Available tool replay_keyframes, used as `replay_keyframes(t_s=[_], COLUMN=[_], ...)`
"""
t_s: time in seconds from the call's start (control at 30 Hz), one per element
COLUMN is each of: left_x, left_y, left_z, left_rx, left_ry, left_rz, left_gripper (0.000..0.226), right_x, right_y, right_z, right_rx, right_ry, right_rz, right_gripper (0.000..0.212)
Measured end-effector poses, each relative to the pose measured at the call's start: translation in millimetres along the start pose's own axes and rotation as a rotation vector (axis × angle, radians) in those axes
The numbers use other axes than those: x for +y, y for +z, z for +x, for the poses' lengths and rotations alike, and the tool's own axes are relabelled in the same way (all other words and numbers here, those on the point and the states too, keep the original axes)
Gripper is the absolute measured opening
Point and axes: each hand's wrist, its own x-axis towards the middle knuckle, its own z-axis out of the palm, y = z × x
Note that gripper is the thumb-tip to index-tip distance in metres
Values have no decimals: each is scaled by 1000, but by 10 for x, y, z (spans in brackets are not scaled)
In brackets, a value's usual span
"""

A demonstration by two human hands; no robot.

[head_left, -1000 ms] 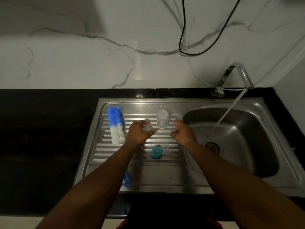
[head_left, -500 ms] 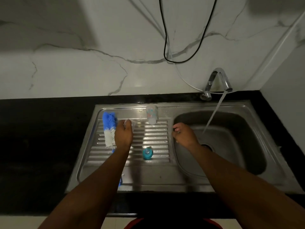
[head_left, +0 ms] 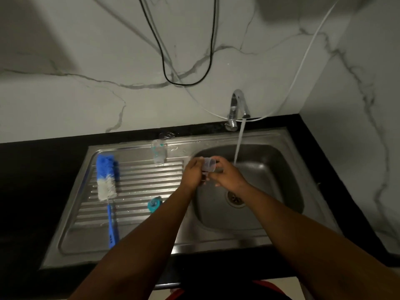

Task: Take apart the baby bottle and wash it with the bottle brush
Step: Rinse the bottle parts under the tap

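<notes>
Gripping a clear cap (head_left: 208, 165) over the sink basin (head_left: 270, 180), left hand (head_left: 192, 173) and right hand (head_left: 227, 176) curl round it; the bottle brush (head_left: 107, 180), left of the basin, lies bristles at its far end.

Steel drainboard (head_left: 134, 230) carrying the things; bottle brush (head_left: 106, 180) lying at left, clear bottle (head_left: 159, 152) sitting at back edge, teal collar (head_left: 154, 203) lying nearer the front

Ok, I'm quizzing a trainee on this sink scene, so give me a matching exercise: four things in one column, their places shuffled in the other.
1. bottle brush
2. clear bottle
3. teal ring
4. clear cap

A. held by left hand and right hand over the basin
B. standing at the back of the drainboard
C. lying along the drainboard's left side
D. lying on the drainboard beside the left forearm

Pairs: 1-C, 2-B, 3-D, 4-A
</notes>
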Motion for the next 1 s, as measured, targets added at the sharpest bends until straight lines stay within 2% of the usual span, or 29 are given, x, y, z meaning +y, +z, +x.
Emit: replay_keyframes(t_s=[0.07,0.23,0.43,0.53,0.63,0.7,0.77,0.83,0.9,1.0], left_x=[5,72,162,226,260,236,208,170,137,144], left_y=[199,607,952,1039,1079,1084,1081,1072,1053,1037], left_z=[57,157,346,451,525,562,583,615,646,674], left_rx=[-49,-168,-50,-46,-46,-37,-39,-35,-31,-32], left_ry=[-63,-144,-41,-1,36,48,57,46,31,22], left_rz=[-12,81,72,38,56,67,76,102,131,136], left_gripper=[32,44,22,14,10,11,12,15,18,24], right_x=[51,188,199,186,157,165,193,257,285,198], right_y=[-186,-605,-937,-1031,-1048,-1051,-1059,-1074,-1080,-1061], right_z=[-24,60,363,546,641,694,737,821,867,804], right_rx=[30,155,286,296,294,244,171,213,233,48], right_ry=[-9,-6,25,1,-28,-2,38,93,155,344], right_rz=[-1,-9,-173,-349,-390,-336,-180,-21,23,113], right_gripper=[53,39,37,30,23,27,42,50,46,32])
